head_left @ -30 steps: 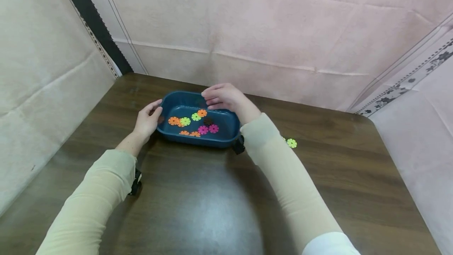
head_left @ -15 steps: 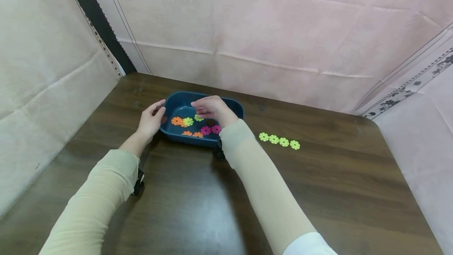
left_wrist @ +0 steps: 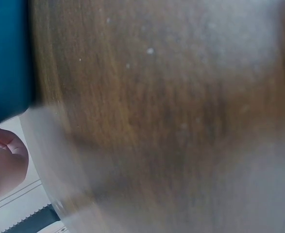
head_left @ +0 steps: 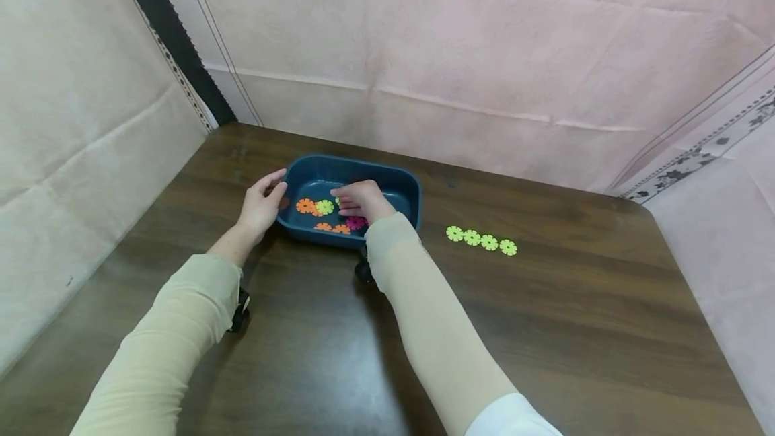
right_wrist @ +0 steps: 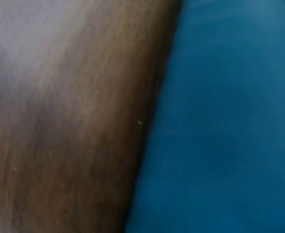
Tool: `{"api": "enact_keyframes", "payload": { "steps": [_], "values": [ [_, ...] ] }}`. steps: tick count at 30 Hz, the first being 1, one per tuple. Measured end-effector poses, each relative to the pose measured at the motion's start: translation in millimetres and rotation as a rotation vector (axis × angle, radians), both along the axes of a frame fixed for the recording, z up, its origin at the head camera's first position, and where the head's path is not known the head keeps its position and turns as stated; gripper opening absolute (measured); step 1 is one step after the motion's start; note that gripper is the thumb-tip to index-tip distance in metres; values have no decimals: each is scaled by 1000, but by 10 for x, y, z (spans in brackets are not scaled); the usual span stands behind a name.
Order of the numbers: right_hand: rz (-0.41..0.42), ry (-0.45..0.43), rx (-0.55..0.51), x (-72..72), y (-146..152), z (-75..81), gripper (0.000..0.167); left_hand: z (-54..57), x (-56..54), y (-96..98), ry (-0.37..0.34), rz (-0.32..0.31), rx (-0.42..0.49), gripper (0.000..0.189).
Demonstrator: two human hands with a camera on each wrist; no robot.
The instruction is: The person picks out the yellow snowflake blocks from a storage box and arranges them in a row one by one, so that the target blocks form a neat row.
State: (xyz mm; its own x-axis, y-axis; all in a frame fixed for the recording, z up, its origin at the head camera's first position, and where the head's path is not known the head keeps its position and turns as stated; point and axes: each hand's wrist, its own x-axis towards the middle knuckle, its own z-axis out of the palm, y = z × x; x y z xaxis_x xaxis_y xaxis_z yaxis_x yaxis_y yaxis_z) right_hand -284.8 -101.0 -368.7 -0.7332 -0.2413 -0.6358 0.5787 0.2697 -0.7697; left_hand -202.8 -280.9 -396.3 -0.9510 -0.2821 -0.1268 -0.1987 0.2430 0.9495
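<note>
A dark blue plastic tub (head_left: 390, 184) lies on the table with flat, notched flower-shaped discs inside. Orange discs (head_left: 305, 206), a yellow-green disc (head_left: 324, 207) and a pink disc (head_left: 354, 223) show in it. My left hand (head_left: 260, 204) grips the tub's left end; the left wrist view catches part of that hand at the tub's corner. Over the middle of the tub, my right hand (head_left: 365, 200) reaches down with loosely bent fingers, covering some discs. Its fingertips are close over the discs. The right wrist view holds only the blue tub wall (right_wrist: 225, 121) and table.
Right of the tub, several yellow-green discs (head_left: 471, 237) form a straight row on the brown wooden table (head_left: 581, 288). Pale cloth (head_left: 460, 52) hangs behind the table and along both sides. A small black device (head_left: 362, 268) sits under the right wrist.
My right hand has moved left and lower, from the tub's right rear rim to over its middle. The yellow-green row has come out from behind the right forearm. The left hand stays at the tub.
</note>
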Motion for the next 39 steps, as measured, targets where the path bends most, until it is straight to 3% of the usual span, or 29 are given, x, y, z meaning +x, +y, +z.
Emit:
{"api": "enact_keyframes", "payload": {
  "steps": [4,9,13,20,24,28,35,39],
  "values": [
    [-11,-3,-22,18,-30,-10,47,7,2,-5,1,-3,3,47],
    [29,64,-12,58,-83,-43,50,16,23,17,-2,2,6,47],
    [93,163,104,97,-139,-79,44,7,30,29,-6,7,12,47],
    [306,379,319,140,-226,-91,31,22,33,26,1,12,11,47],
    [365,472,430,163,-272,-112,15,20,31,11,3,5,11,47],
    [356,509,491,180,-305,-140,9,10,21,1,1,7,22,47],
    [329,483,535,184,-315,-127,8,9,16,1,0,11,14,47],
    [278,447,470,150,-308,-136,6,19,21,5,1,16,12,47]
  ]
}}
